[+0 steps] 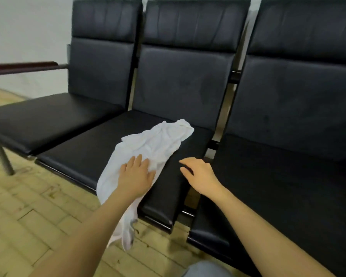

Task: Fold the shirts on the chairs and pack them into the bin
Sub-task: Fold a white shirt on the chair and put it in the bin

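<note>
Against black padded chairs (168, 156): soft, light, crumpled white shirt (154, 144), left hand (136, 176) pressed flat, right hand (200, 176) loosely curled, empty; take by shoulder seams.

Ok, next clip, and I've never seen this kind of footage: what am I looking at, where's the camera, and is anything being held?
There is no machine here. One wide camera worn on a person's head looks forward and down at their bare arms. In front is a row of three black chairs. A crumpled white shirt lies on the middle seat, its lower end hanging over the front edge toward the floor. The left hand rests flat on the shirt, fingers straight, pressing rather than gripping. The right hand hovers over the seat, fingers loosely curled, holding nothing. No bin is in view.
</note>
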{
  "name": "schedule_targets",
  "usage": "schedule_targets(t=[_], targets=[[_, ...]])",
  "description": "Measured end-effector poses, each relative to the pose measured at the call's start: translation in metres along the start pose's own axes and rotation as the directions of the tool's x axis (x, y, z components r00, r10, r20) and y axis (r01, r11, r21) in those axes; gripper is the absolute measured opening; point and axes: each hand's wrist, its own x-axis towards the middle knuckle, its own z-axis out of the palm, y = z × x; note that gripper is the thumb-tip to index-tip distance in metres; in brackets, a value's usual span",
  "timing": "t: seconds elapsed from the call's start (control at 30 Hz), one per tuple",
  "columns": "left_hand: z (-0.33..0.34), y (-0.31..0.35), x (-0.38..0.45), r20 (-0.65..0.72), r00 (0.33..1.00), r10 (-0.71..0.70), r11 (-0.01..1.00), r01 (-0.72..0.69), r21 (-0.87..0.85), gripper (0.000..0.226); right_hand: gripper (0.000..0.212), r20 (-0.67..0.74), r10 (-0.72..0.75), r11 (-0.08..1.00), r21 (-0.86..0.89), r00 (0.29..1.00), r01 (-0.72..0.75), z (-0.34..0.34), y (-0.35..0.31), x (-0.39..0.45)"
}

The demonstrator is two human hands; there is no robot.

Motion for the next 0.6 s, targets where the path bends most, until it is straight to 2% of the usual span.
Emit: schedule_targets(t=[0.1,0.23,0.43,0.53,0.6], targets=[[0.011,-0.013,0.006,0.147,0.989,-0.003,0.998,0.013,-0.061,0.062,0.044,0.131,-0.055,0.998,0.030,0.990,0.051,0.022,-0.016,0.019],[0.014,-0.009,0.008,0.194,0.974,0.119,0.992,-0.106,-0.073,0.062,0.045,0.213,-0.052,0.999,0.020,0.976,0.049,0.040,-0.021,0.028],[0.013,-0.003,-0.007,0.158,0.963,0.219,0.967,-0.193,-0.164,0.058,0.042,0.168,-0.012,0.998,-0.063,0.986,0.023,0.035,-0.013,0.015],[0.011,0.004,-0.018,0.077,0.969,0.235,0.928,-0.200,-0.315,0.050,0.043,0.105,-0.024,0.996,-0.078,0.994,0.032,0.029,-0.005,0.006],[0.008,0.003,-0.023,0.018,0.983,0.182,0.873,-0.154,-0.464,0.042,0.044,0.081,-0.029,0.995,-0.094,0.996,0.037,0.025,-0.004,0.004]])
